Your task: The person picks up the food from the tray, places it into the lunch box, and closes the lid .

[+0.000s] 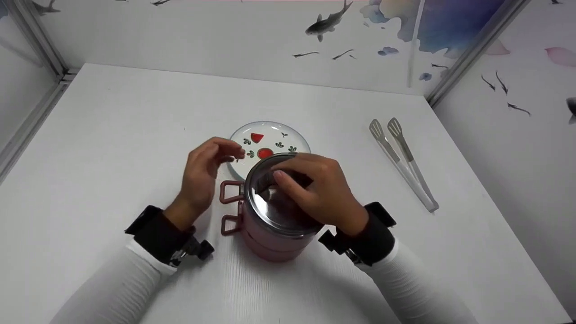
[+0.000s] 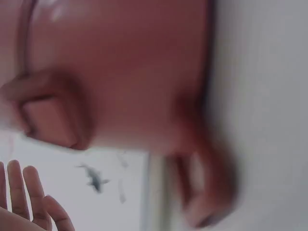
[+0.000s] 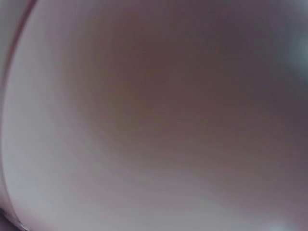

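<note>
A pink two-tier pot (image 1: 274, 247) stands on the table, with two loop handles (image 1: 230, 225) on its left, one above the other. On top sits a glass lid (image 1: 270, 211) with a metal rim. My right hand (image 1: 326, 193) reaches over the lid and pinches its knob, mostly hidden by the fingers. My left hand (image 1: 200, 175) hovers left of the pot, fingers loosely bent and holding nothing. In the left wrist view, fingers (image 2: 33, 192) show beside the pink pot wall (image 2: 130, 72). A blurred close surface fills the right wrist view.
Behind the pot lies a white plate (image 1: 238, 166) with red fruit and green leaf prints, partly covered by the pot. Metal tongs (image 1: 407, 166) with slotted ends lie to the right on the white table (image 1: 135, 112). Printed wall panels (image 1: 225, 40) stand at the back and right.
</note>
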Demonstrator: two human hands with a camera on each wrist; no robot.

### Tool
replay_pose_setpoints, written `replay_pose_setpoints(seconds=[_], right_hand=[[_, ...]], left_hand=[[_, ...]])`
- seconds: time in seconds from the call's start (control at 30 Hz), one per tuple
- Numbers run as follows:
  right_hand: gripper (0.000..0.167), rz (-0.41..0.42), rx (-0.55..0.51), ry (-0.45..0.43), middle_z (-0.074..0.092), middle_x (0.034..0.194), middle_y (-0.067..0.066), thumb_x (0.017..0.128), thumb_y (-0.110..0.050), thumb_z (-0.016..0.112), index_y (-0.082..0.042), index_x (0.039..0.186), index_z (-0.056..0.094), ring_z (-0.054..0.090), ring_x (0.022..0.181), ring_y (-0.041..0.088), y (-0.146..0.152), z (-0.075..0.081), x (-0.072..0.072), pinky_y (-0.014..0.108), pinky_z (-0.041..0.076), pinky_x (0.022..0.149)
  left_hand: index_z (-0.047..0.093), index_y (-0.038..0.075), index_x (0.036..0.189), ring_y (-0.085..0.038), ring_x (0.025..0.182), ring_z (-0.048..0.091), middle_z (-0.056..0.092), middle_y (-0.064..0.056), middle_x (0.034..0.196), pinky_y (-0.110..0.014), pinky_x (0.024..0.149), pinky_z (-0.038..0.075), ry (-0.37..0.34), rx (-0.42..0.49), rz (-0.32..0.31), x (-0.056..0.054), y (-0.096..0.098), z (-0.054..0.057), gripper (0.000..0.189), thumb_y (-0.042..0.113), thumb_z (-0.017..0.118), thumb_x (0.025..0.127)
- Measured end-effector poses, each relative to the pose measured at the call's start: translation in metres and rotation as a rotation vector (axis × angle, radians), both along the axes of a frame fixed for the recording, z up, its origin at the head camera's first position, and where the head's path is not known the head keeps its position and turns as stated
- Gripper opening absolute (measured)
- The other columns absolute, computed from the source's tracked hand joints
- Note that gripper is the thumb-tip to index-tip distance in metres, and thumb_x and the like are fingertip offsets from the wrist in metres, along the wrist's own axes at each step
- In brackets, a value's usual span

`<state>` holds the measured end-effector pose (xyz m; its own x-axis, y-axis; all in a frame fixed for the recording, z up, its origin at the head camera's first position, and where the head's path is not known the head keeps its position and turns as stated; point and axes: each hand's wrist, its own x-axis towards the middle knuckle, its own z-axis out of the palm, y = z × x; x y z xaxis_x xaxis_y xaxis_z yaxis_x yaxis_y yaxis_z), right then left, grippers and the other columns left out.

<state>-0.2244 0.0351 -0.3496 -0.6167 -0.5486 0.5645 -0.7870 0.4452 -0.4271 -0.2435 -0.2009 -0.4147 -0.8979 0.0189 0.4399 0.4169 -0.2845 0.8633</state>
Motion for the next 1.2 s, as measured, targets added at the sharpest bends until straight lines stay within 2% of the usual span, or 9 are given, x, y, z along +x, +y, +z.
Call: replay_pose_setpoints(seconds=[0.1, 0.23, 0.37, 0.47, 0.6, 0.73, 0.9, 1.03, 1.2], right_hand=[[0.016, -0.027, -0.002, 0.008, 0.072, 0.094, 0.003, 0.098, -0.023, 0.070, -0.013, 0.100, 0.082, 0.063, 0.092, 0.016, 0.000, -0.001, 0.000, 0.035, 0.053, 0.086], [0.017, -0.031, -0.009, 0.016, 0.069, 0.096, 0.006, 0.097, -0.023, 0.070, -0.012, 0.101, 0.082, 0.060, 0.094, 0.021, 0.000, 0.000, -0.001, 0.041, 0.047, 0.089], [0.018, -0.080, -0.062, 0.001, 0.073, 0.096, 0.006, 0.097, -0.022, 0.068, -0.010, 0.098, 0.082, 0.065, 0.096, 0.021, -0.001, 0.000, -0.003, 0.044, 0.046, 0.089], [0.019, -0.124, -0.101, -0.022, 0.074, 0.096, 0.007, 0.097, -0.019, 0.067, -0.008, 0.095, 0.081, 0.067, 0.098, 0.021, -0.002, -0.001, -0.003, 0.043, 0.050, 0.090], [0.020, -0.088, -0.092, -0.048, 0.075, 0.100, 0.008, 0.098, -0.016, 0.066, -0.005, 0.093, 0.081, 0.068, 0.102, 0.020, 0.004, -0.003, -0.003, 0.039, 0.055, 0.095], [0.017, 0.010, -0.113, -0.088, 0.078, 0.110, 0.004, 0.100, -0.012, 0.066, -0.007, 0.101, 0.082, 0.070, 0.115, 0.019, 0.022, -0.009, -0.005, 0.037, 0.054, 0.104], [0.030, 0.149, -0.209, -0.221, 0.075, 0.127, 0.003, 0.100, -0.002, 0.059, -0.009, 0.123, 0.077, 0.062, 0.133, 0.021, 0.042, -0.026, -0.013, 0.036, 0.044, 0.117], [0.036, 0.256, -0.327, -0.317, 0.071, 0.134, 0.008, 0.101, 0.002, 0.050, -0.004, 0.127, 0.074, 0.057, 0.139, 0.024, 0.047, -0.040, -0.019, 0.038, 0.040, 0.121], [0.033, 0.296, -0.405, -0.307, 0.073, 0.131, 0.005, 0.104, -0.010, 0.049, -0.003, 0.125, 0.074, 0.057, 0.139, 0.026, 0.043, -0.047, -0.021, 0.041, 0.040, 0.120]], left_hand=[[0.072, 0.001, 0.103, -0.017, 0.101, 0.068, 0.074, -0.003, 0.097, -0.033, 0.095, 0.047, 0.101, -0.132, 0.072, 0.011, -0.006, 0.025, 0.039, 0.011, 0.034, 0.101], [0.074, 0.004, 0.111, -0.016, 0.112, 0.066, 0.075, -0.003, 0.108, -0.038, 0.104, 0.044, 0.194, -0.413, 0.137, 0.033, 0.004, 0.050, 0.031, 0.013, 0.046, 0.101], [0.072, 0.011, 0.125, -0.014, 0.126, 0.062, 0.072, 0.000, 0.125, -0.043, 0.113, 0.041, 0.232, -0.671, 0.143, 0.046, 0.022, 0.052, 0.029, 0.015, 0.054, 0.102], [0.069, 0.012, 0.131, -0.015, 0.130, 0.059, 0.069, -0.001, 0.132, -0.043, 0.116, 0.042, 0.226, -0.756, 0.151, 0.047, 0.031, 0.045, 0.032, 0.016, 0.054, 0.104], [0.071, 0.009, 0.112, -0.018, 0.136, 0.057, 0.067, -0.003, 0.135, -0.042, 0.118, 0.043, 0.196, -0.751, 0.166, 0.044, 0.037, 0.035, 0.023, 0.017, 0.052, 0.105], [0.062, 0.008, 0.091, -0.021, 0.139, 0.053, 0.067, -0.005, 0.133, -0.044, 0.118, 0.041, 0.202, -0.710, 0.153, 0.039, 0.045, 0.028, 0.022, 0.017, 0.047, 0.105], [0.058, 0.007, 0.089, -0.021, 0.136, 0.050, 0.066, -0.008, 0.133, -0.046, 0.116, 0.039, 0.194, -0.543, 0.127, 0.034, 0.051, 0.015, 0.018, 0.014, 0.047, 0.101], [0.058, 0.004, 0.089, -0.022, 0.132, 0.050, 0.067, -0.007, 0.132, -0.048, 0.114, 0.039, 0.196, -0.435, 0.130, 0.034, 0.052, 0.005, 0.016, 0.012, 0.046, 0.097], [0.056, 0.002, 0.089, -0.023, 0.130, 0.052, 0.069, -0.008, 0.129, -0.043, 0.113, 0.039, 0.230, -0.368, 0.151, 0.034, 0.051, 0.001, 0.013, 0.006, 0.044, 0.093]])
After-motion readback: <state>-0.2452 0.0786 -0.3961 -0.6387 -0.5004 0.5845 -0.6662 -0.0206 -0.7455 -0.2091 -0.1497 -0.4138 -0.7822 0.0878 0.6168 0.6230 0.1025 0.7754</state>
